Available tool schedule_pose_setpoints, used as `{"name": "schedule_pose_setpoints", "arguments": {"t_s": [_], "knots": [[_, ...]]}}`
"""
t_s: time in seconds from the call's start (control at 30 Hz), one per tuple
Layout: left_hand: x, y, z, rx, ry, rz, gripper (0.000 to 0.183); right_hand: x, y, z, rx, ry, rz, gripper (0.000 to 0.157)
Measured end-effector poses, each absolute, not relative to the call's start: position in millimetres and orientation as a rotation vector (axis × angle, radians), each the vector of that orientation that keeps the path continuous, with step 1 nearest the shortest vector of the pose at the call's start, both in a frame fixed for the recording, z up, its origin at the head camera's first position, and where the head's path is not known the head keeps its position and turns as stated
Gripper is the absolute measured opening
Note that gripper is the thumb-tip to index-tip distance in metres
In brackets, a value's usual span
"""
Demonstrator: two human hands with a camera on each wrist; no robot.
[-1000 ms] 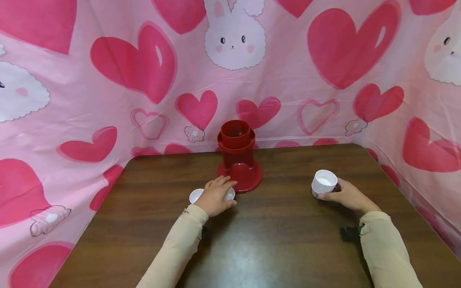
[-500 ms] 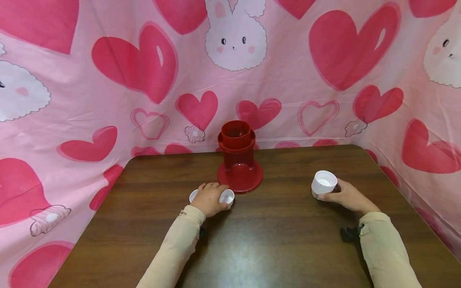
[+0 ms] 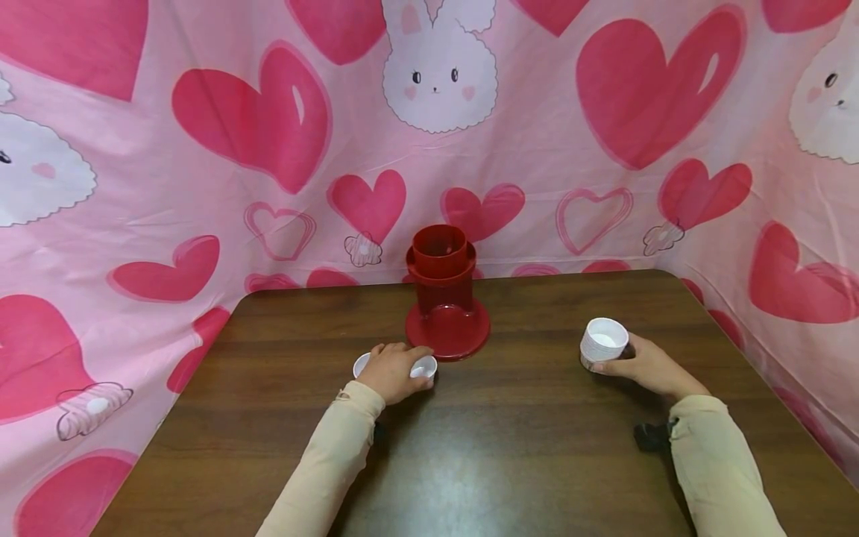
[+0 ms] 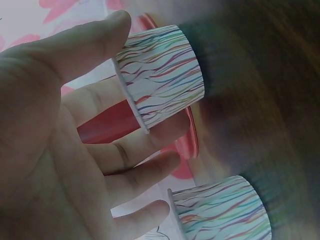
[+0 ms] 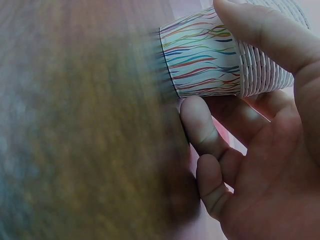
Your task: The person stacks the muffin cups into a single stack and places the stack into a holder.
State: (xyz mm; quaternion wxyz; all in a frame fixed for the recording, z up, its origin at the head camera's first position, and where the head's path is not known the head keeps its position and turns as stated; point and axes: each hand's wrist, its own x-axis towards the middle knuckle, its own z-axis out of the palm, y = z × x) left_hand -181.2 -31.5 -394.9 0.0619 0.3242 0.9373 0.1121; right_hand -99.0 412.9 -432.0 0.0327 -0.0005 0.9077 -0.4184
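My left hand (image 3: 389, 374) grips a small white paper cup (image 3: 424, 368), with the thumb on one side and fingers on the other. Wavy coloured lines cover that cup's wall in the left wrist view, where its base meets the wooden table. A second patterned paper cup (image 4: 222, 212) stands beside it, near the little finger; in the head view the hand hides part of it. Over on the right, my right hand (image 3: 654, 365) holds a stack of nested paper cups (image 5: 202, 57) upright, thumb on one side and fingers round the other. Many rims show in the stack.
A red cylindrical stand (image 3: 439, 294) with a round base stands at the back middle of the brown wooden table (image 3: 470, 447). Behind it hangs a pink cloth (image 3: 537, 134) with hearts and rabbits, which also runs along both sides.
My left hand has come down and slightly back onto the right-hand cup of the pair, its fingers now round it. The right hand and its stack stay put.
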Motion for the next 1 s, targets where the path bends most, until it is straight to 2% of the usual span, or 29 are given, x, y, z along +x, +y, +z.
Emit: {"name": "schedule_pose_setpoints", "arguments": {"t_s": [0.23,1.0], "knots": [[-183.1,-31.6,-395.0,0.979,2.838,0.388,0.052,-99.9,412.7,-432.2,-0.005,2.779,-1.296,0.078],[-193.0,-0.5,-383.4,1.033,2.813,0.563,0.07,-99.2,413.1,-431.1,-0.01,2.771,-1.303,0.081]]}}
